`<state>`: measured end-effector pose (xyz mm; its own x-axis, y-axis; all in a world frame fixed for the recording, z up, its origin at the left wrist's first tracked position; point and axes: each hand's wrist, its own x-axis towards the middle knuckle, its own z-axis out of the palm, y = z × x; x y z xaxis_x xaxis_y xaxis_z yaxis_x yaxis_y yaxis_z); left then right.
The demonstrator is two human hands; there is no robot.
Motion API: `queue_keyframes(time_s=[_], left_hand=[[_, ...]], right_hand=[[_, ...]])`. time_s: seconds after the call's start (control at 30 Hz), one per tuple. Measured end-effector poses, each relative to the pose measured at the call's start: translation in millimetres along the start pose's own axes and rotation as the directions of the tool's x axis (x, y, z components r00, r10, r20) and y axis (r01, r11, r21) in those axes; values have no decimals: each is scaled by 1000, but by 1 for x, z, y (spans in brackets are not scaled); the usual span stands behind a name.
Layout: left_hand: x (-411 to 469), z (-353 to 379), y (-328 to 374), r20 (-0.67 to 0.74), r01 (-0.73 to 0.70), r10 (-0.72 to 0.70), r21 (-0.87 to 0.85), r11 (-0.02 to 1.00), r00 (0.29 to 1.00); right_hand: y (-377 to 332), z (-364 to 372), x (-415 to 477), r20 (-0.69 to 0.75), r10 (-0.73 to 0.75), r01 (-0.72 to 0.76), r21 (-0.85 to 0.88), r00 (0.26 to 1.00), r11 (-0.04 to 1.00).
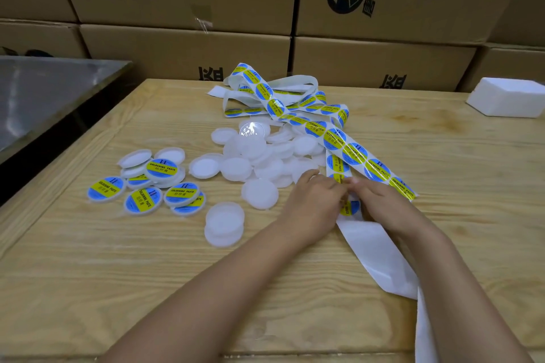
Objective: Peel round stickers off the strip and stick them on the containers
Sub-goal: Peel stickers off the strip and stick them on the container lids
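While both hands met at about 4 o'clock on the light wooden tabletop (118,274), they worked on the long white sticker strip (354,153) with its blue-and-yellow round labels. The left hand (315,200) and the right hand (383,203) had their fingers curled and pinched the sticker strip at one round sticker (349,209), which showed only partly between them. Which hand held the sticker itself, I could not tell. From the hands the sticker strip ran up toward 1 o'clock into a loose tangle, and its bare end went down toward 5 o'clock. A pile of plain white round plastic containers (259,156) lay in the middle, touching the strip. The labelled containers (143,199) lay apart at 9 o'clock. Brown cardboard boxes (182,47) stood at 12 o'clock, and a white foam block (510,99) at 2 o'clock.
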<state>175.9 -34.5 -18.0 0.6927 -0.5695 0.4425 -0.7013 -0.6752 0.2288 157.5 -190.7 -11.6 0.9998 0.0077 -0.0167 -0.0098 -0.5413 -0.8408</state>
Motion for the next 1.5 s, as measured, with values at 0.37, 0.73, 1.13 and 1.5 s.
queue_keyframes(time_s=[0.37,0.73,1.13,1.5], left_hand=[[-27,-26,-10,-242,68,-142,-290,954,960],[-28,-49,-33,-72,292,-659,-857,425,749],[-35,-51,-42,-30,189,-658,-947,260,752],[-44,-54,-56,-233,447,-557,-392,804,797]], right_hand=[[-13,-5,11,174,130,-124,-45,976,991],[-35,-20,18,326,244,130,-801,913,584],[-64,46,11,-121,-12,57,371,993,927],[-42,60,14,-350,-34,198,445,936,874]])
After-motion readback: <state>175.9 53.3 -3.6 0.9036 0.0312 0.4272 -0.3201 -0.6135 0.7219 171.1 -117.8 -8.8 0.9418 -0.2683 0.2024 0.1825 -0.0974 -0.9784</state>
